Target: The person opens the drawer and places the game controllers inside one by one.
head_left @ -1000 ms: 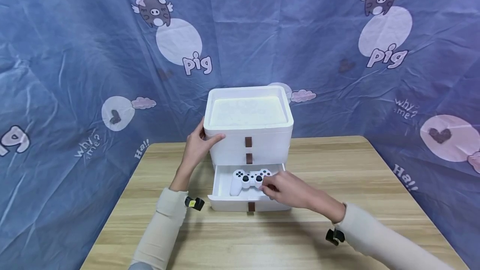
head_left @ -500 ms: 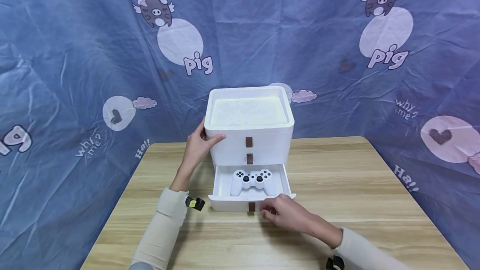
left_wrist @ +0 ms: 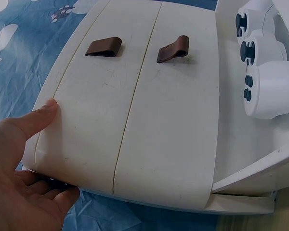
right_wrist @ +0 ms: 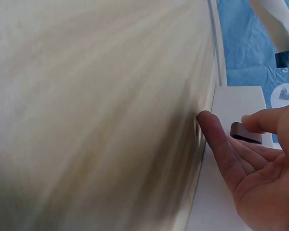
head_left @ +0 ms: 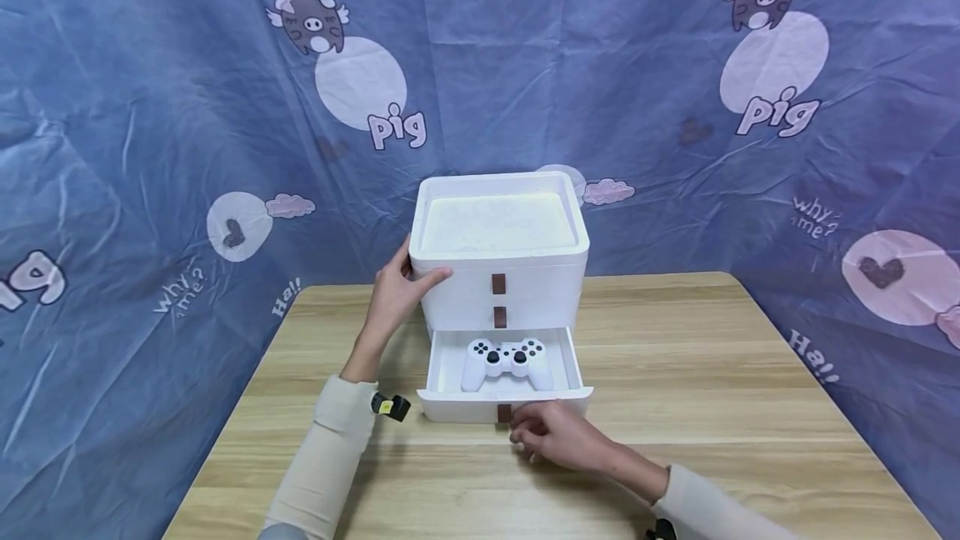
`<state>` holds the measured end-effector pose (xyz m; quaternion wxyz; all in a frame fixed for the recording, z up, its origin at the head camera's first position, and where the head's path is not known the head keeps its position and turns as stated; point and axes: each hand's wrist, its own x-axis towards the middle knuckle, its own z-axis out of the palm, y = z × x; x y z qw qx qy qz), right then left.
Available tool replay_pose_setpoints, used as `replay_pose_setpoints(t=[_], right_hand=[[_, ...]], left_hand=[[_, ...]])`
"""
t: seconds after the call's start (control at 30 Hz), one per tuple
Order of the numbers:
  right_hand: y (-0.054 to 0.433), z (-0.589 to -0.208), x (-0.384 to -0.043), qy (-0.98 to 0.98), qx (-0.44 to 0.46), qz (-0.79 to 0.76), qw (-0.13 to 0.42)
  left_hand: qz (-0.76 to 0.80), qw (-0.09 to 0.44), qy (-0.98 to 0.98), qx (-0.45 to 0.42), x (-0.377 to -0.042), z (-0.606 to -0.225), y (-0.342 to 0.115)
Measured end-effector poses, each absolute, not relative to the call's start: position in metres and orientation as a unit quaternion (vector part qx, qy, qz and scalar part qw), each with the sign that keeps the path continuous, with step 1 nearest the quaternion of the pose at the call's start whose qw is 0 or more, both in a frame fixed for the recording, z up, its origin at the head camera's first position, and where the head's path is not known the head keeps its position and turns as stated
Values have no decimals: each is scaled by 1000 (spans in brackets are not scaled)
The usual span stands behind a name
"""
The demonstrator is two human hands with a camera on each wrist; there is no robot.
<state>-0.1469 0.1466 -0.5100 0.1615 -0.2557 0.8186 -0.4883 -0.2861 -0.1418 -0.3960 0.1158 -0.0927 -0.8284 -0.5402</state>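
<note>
A white drawer cabinet (head_left: 457, 294) stands on the table, its bottom drawer (head_left: 573, 357) pulled out. In that drawer lies a white game controller (head_left: 507, 363), seen partly in the left wrist view. My left hand (head_left: 390, 294) grips the cabinet's upper left side, thumb on the front and fingers round the side. At the bottom drawer's front, my right hand (head_left: 558, 436) holds the brown pull tab (right_wrist: 245, 133) between thumb and fingers. One finger stretches down toward the tabletop in the right wrist view; the index fingertip is hidden.
Two more brown pull tabs (left_wrist: 105, 46) sit on the shut upper drawers. The cabinet top has a raised rim (head_left: 498, 255). Wood-grain tabletop (head_left: 660, 357) surrounds the cabinet. A blue printed cloth (head_left: 487, 57) hangs behind and at both sides.
My right hand has moved from above the controller, out of the drawer, down and slightly left to the drawer's pull tab. The left hand, controller and drawer stay in place.
</note>
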Motion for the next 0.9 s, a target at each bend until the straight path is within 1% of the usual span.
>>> replay_pose_setpoints(t=[0.2, 0.4, 0.53, 0.7, 0.9], right_hand=[[141, -518, -142, 797, -231, -532, 171], [135, -523, -136, 740, -199, -606, 214], [133, -527, -135, 713, -197, -633, 227], [130, -531, -135, 701, -189, -652, 220], [122, -528, -136, 721, -140, -656, 175]], left_hand=[[-542, 117, -827, -95, -285, -396, -142], [-540, 120, -827, -95, -285, -397, -142], [-541, 120, -827, -95, -286, -399, -142], [-542, 122, -825, -98, -287, -399, -142], [-544, 119, -825, -95, -287, -398, -141]])
